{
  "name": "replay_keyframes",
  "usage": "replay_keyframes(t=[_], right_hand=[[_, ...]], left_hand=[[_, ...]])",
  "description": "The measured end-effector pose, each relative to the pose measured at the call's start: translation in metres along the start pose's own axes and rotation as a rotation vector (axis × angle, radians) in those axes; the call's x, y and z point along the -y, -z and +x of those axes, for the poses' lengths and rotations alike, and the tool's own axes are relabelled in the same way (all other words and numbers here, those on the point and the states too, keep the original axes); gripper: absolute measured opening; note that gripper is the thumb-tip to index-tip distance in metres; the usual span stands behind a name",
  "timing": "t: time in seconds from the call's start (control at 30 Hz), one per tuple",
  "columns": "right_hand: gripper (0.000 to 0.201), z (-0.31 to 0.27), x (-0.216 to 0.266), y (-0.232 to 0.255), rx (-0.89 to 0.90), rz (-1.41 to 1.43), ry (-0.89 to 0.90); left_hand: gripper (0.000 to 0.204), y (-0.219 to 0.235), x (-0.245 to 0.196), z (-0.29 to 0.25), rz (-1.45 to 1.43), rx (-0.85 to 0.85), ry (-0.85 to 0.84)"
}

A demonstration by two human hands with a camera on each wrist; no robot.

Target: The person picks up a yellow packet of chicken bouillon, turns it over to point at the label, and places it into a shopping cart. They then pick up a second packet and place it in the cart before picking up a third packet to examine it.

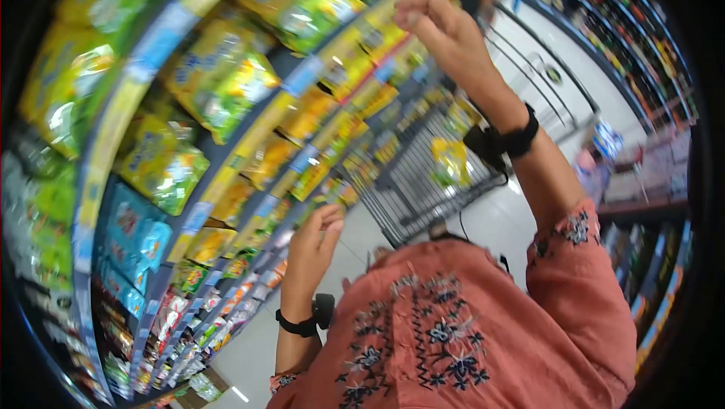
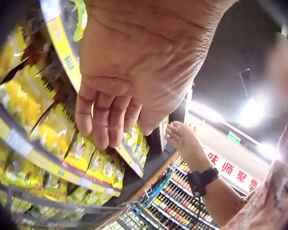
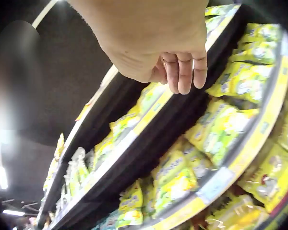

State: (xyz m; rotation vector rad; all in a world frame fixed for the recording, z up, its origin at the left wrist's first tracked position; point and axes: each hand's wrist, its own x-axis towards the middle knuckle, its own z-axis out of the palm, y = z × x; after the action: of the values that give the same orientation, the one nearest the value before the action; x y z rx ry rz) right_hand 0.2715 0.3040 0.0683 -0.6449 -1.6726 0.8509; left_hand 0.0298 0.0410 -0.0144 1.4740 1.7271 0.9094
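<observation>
My left hand [image 1: 313, 243] is raised beside the lower shelves, its fingers loosely bent and holding nothing. In the left wrist view, the hand [image 2: 134, 67] hangs in front of yellow packets [image 2: 79, 152] on a shelf. Higher and further right, my right hand [image 1: 449, 39] reaches near the shelf front with bent fingers and no item in it. The right wrist view has this hand [image 3: 158, 48] before shelves of yellow-green bags [image 3: 216, 129]; no contact with them is visible. A yellow packet [image 1: 450, 161] lies in the shopping cart [image 1: 408, 190].
Shelves with a curved-looking price rail [image 1: 162, 35] line the left side, with blue packets [image 1: 124, 239] lower down. Beyond the cart stands another stocked shelf [image 1: 604, 24]. Pale floor tiles [image 1: 483, 220] show beside the cart, and a box [image 1: 200, 390] sits at the bottom left.
</observation>
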Motion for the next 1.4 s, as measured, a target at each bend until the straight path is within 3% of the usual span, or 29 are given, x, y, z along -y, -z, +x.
replay_keyframes(t=[0.13, 0.3, 0.4, 0.53, 0.6, 0.7, 0.8, 0.97, 1.07, 1.3, 1.4], right_hand=[[0.02, -0.041, -0.11, 0.061, -0.041, 0.002, -0.268], [0.022, -0.11, -0.237, 0.11, -0.102, 0.041, -0.805], [0.025, -0.163, -0.321, 0.13, -0.051, 0.09, -1.121], [0.027, -0.232, -0.393, 0.138, -0.068, 0.035, -1.453], [0.029, -0.255, -0.406, 0.135, -0.114, 0.027, -1.592], [0.033, -0.303, -0.459, 0.134, 0.001, -0.062, -1.691], [0.034, -0.323, -0.483, 0.129, 0.114, -0.1, -1.815], [0.046, -0.345, -0.501, 0.129, 0.343, -0.256, -1.789], [0.046, -0.361, -0.51, 0.126, 0.365, -0.297, -1.79], [0.02, -0.377, -0.522, 0.12, 0.194, -0.178, -1.967], [0.02, -0.377, -0.523, 0.121, 0.263, -0.123, -1.972]], left_hand=[[0.033, -0.033, 0.02, -0.003, 0.006, 0.191, 0.161], [0.033, -0.055, 0.008, 0.011, 0.035, 0.2, 0.279], [0.033, -0.071, -0.002, 0.021, 0.076, 0.176, 0.334], [0.032, -0.097, -0.013, 0.025, 0.069, 0.154, 0.522], [0.031, -0.11, -0.018, 0.024, 0.077, 0.157, 0.59], [0.031, -0.126, -0.018, 0.02, 0.081, 0.145, 0.694], [0.032, -0.137, -0.023, 0.021, 0.077, 0.131, 0.759], [0.029, -0.15, -0.027, 0.035, 0.104, 0.151, 0.79], [0.028, -0.154, -0.031, 0.047, 0.155, 0.183, 0.789], [0.028, -0.159, -0.03, 0.059, 0.147, 0.193, 0.822], [0.028, -0.16, -0.03, 0.06, 0.163, 0.199, 0.815]])
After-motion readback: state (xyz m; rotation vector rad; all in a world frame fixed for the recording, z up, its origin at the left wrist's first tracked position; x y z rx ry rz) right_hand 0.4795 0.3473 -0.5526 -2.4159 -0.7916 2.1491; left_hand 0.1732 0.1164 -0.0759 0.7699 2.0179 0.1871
